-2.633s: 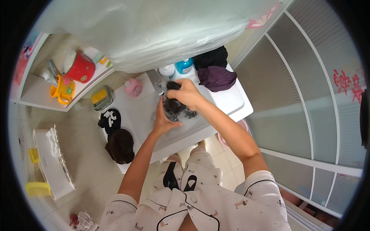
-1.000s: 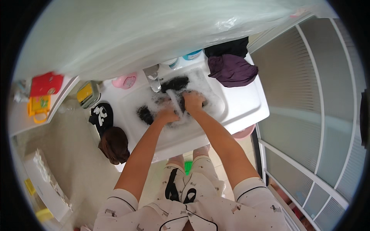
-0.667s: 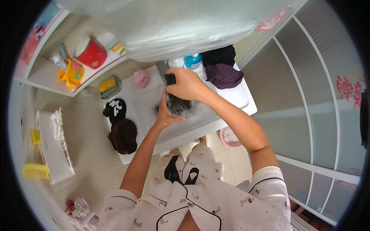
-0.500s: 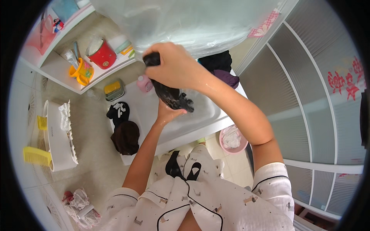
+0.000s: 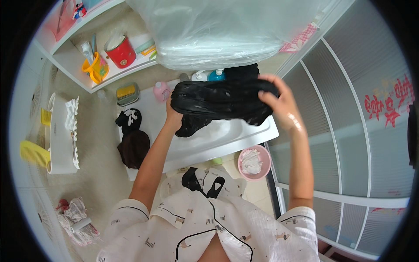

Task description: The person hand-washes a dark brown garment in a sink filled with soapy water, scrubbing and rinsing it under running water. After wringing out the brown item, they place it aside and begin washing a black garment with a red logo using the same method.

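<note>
A wet black garment (image 5: 222,101) hangs stretched sideways above the white washbasin (image 5: 185,153), with a loose part drooping below its left half. At its left end is my left hand (image 5: 174,115), closed on the cloth, its fingers partly hidden by the folds. My right hand (image 5: 283,105) grips the other end, thumb in front and fingers over the top. Water glistens on my right wrist. The cloth hides much of the basin's bowl.
On the basin's left edge lie a brown cloth (image 5: 134,148) and a black-and-white cloth (image 5: 129,121). Behind stand a soap dish (image 5: 127,94), a pink bottle (image 5: 162,91) and a blue pump bottle (image 5: 217,75). A pink tub (image 5: 254,162) of white cloth sits below right.
The black garment was bunched upright between my hands, right above left. Now it is spread out level, my right hand having moved right and down, my left slightly left and up.
</note>
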A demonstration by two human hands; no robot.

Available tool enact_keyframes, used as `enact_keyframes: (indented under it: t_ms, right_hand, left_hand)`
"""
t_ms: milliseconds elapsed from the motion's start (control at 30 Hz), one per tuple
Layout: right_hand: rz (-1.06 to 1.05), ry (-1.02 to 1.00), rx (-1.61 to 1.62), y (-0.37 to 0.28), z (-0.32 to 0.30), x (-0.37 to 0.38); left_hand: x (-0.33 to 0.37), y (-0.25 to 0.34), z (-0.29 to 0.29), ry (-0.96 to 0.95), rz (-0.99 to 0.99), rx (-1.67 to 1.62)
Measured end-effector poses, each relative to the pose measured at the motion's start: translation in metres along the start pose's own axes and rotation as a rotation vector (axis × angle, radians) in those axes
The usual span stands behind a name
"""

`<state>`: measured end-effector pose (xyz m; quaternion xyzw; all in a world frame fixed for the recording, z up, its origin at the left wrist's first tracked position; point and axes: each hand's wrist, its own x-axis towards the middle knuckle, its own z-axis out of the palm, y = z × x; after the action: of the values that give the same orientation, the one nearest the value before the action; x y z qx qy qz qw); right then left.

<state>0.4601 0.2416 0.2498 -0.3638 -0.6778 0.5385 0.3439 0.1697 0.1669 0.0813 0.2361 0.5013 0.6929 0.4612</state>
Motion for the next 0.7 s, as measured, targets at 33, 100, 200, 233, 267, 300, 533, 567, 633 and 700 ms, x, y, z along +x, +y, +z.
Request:
enact_keyframes:
  t_ms: [33, 100, 200, 233, 267, 300, 533, 567, 633, 700]
  right_hand:
    - [0.002, -0.010, -0.105, 0.044, -0.004, -0.002]
    - [0.033, -0.019, -0.212, 0.136, -0.007, -0.012]
    - [0.237, -0.142, -0.209, 0.188, 0.040, -0.009]
    - [0.118, -0.129, -0.267, 0.183, 0.053, -0.005]
    - [-0.011, -0.125, -0.317, 0.165, 0.069, 0.005]
    - [-0.147, -0.136, -0.358, 0.139, 0.085, 0.013]
    - [-0.065, -0.442, -0.607, 0.098, 0.112, 0.067]
    - [-0.167, -0.405, -0.617, 0.101, 0.118, 0.069]
    - [-0.126, -0.493, -0.721, 0.102, 0.125, 0.080]
    - [-0.139, -0.534, -0.788, 0.088, 0.133, 0.084]
  left_hand:
    - [0.002, -0.001, 0.004, -0.039, 0.052, -0.005]
    - [-0.001, -0.003, 0.030, -0.146, 0.154, 0.009]
    - [0.001, -0.016, 0.040, -0.225, 0.268, 0.152]
    - [-0.004, -0.011, 0.048, -0.279, 0.177, 0.125]
    - [-0.005, -0.012, 0.048, -0.282, 0.225, 0.227]
    - [-0.004, -0.018, 0.045, -0.278, 0.270, 0.331]
    - [-0.001, -0.008, 0.040, -0.216, 0.159, 0.544]
    - [0.000, -0.001, 0.030, -0.219, 0.140, 0.600]
    - [0.004, -0.002, 0.003, -0.311, 0.107, 0.612]
    - [0.000, 0.001, -0.033, -0.500, 0.020, 0.462]
